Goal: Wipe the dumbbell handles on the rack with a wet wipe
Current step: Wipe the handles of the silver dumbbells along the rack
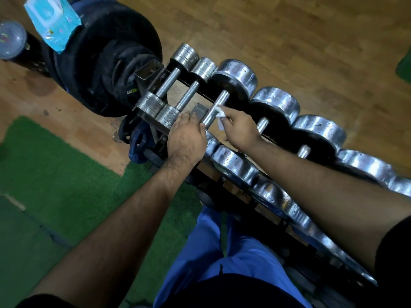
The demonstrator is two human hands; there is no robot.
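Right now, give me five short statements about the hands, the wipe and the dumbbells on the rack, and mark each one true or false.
1. The right hand holds a white wet wipe against the handle of the third dumbbell. True.
2. The left hand holds the wipe. False: the left hand holds no wipe; it rests at the near end of that dumbbell.
3. The pack of wipes lies on the green mat. False: it sits on top of the black weight plates at the rack's end.
4. The two dumbbells nearest the plates have smaller heads than the rest. True.
5. The floor beyond the rack is carpeted. False: the floor is wood.
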